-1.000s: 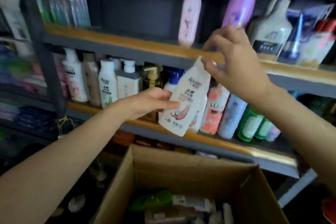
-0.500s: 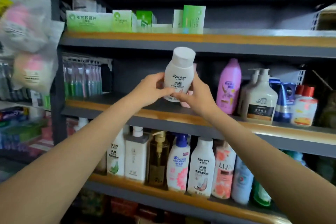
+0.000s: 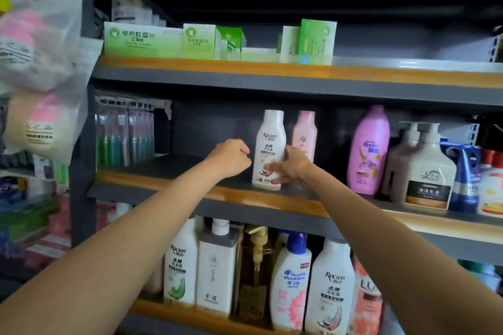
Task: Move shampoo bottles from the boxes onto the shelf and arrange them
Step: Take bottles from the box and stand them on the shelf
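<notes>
A white Rocien shampoo bottle (image 3: 269,149) stands upright on the middle shelf (image 3: 245,194), just in front of a pink bottle (image 3: 304,134). My right hand (image 3: 292,166) holds its lower right side, with fingers across the front of the label and the thumb up along its edge. Just left of the bottle, my left hand (image 3: 231,156) is curled into a loose fist with nothing in it, not touching the bottle.
A purple-pink bottle (image 3: 368,149), white pump bottles (image 3: 424,168) and blue packs (image 3: 465,177) fill the middle shelf's right side. Toothbrush packs (image 3: 125,136) stand at its left. Green boxes (image 3: 217,41) line the top shelf. Several shampoo bottles (image 3: 288,283) crowd the lower shelf.
The white bottle went from being held up in both hands to standing on the middle shelf. My left hand has let go of it and closed into a fist.
</notes>
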